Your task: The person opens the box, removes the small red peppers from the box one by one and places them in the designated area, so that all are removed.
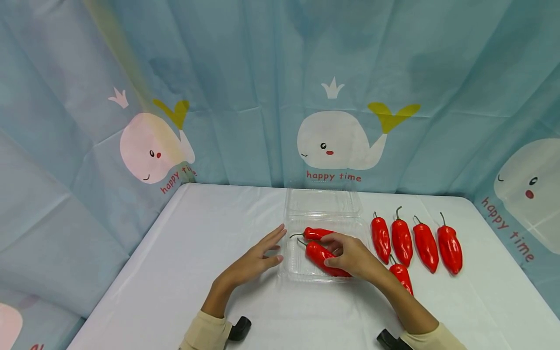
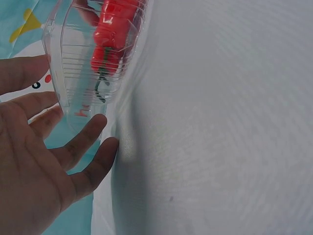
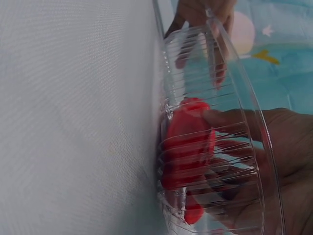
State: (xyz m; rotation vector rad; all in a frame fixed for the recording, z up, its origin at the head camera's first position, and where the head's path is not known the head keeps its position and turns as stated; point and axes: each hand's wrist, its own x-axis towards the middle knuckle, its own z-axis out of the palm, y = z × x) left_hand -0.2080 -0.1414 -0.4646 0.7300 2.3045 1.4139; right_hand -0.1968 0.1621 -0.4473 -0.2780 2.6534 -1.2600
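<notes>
A clear plastic clamshell box (image 1: 294,270) stands mid-table with its lid (image 1: 323,201) folded back. Two glossy red chili peppers lie inside, stems to the left: a rear pepper (image 1: 316,234) and a front pepper (image 1: 318,253). My right hand (image 1: 353,256) reaches into the box and holds the front pepper, thumb on its near side and fingers curled over its far side. Through the ribbed wall in the right wrist view, the thumb (image 3: 227,119) meets the red pepper (image 3: 188,137). Fingers spread, my left hand (image 1: 253,262) is at the box's left wall.
Right of the box, several red peppers (image 1: 425,247) stand in a row, stems away from me. Another pepper (image 1: 402,277) lies nearer, partly behind the right forearm. A white cloth (image 1: 210,233) covers the table; a blue whale-print curtain (image 1: 245,146) hangs behind it.
</notes>
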